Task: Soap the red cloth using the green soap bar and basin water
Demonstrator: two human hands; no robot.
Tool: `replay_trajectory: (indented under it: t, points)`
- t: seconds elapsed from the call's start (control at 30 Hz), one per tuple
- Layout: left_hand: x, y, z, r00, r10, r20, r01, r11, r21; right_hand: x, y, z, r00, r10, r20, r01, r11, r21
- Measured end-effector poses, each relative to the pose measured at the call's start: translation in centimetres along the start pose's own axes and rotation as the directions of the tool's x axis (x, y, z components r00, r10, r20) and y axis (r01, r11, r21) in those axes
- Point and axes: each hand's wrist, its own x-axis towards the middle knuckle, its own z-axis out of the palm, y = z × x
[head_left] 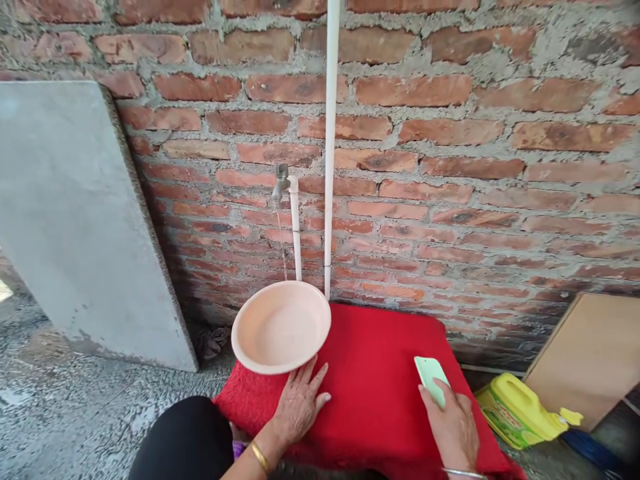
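A pale peach plastic basin point(285, 327) stands on the left part of a red cloth point(373, 373) spread over a low table or stool. My left hand point(300, 403) lies on the cloth with its fingers spread, the fingertips at the basin's near rim; whether they touch the rim I cannot tell. Over to the right, my right hand point(453, 427) grips a flat, mint-green oblong object point(431, 377) with rounded corners, held against or just above the cloth. Its underside is hidden, so its exact kind does not show. Nothing is visible inside the basin.
Behind the basin, a tap point(281, 183) on a white pipe point(296, 233) has a thin line hanging beneath it. A tall white pipe point(331, 133) runs up the brick wall. A grey slab point(85, 220) leans at left; a yellow jug point(520, 410) and cardboard point(590, 353) are at right.
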Motion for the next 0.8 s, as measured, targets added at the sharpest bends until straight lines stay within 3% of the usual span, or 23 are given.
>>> replay_trajectory:
  t: [0.13, 0.23, 0.33, 0.43, 0.53, 0.63, 0.73, 0.8]
  points:
    - [-0.5, -0.6, 0.4, 0.999, 0.031, -0.045, -0.028, 0.998, 0.057, -3.6, -5.8, 2.0, 0.969, -0.233, 0.088, 0.214, 0.961, 0.177]
    - [-0.4, -0.7, 0.4, 0.999, 0.028, -0.032, -0.026, 0.998, 0.064, -5.3, -9.0, 3.4, 0.921, -0.358, 0.151, 0.33, 0.926, 0.183]
    - [-0.4, -0.9, 0.2, 1.0, 0.009, -0.019, -0.008, 0.998, 0.066, -4.2, -6.8, 2.4, 0.939, -0.304, 0.164, 0.29, 0.952, 0.103]
    - [-0.4, -0.9, 0.0, 1.0, 0.001, -0.013, 0.0, 0.997, 0.073, -1.5, -1.6, 0.1, 0.988, -0.109, 0.111, 0.114, 0.993, -0.038]
    - [-0.4, -1.0, -0.2, 1.0, -0.006, -0.013, 0.008, 0.995, 0.095, 0.0, 1.6, -1.5, 0.999, 0.036, 0.025, -0.032, 0.992, -0.12]
    - [-0.3, -0.9, -0.5, 1.0, -0.016, -0.002, 0.016, 0.994, 0.112, -0.8, 0.3, -1.2, 0.999, -0.021, 0.031, 0.022, 0.999, -0.05]
    - [-0.2, -0.7, -0.9, 0.999, -0.028, 0.033, 0.023, 0.992, 0.126, -3.5, -3.8, 0.5, 0.978, -0.182, 0.106, 0.175, 0.982, 0.065]
    - [0.0, -0.5, -1.3, 0.997, -0.035, 0.064, 0.026, 0.991, 0.134, -5.6, -7.1, 1.9, 0.934, -0.314, 0.173, 0.291, 0.945, 0.147]
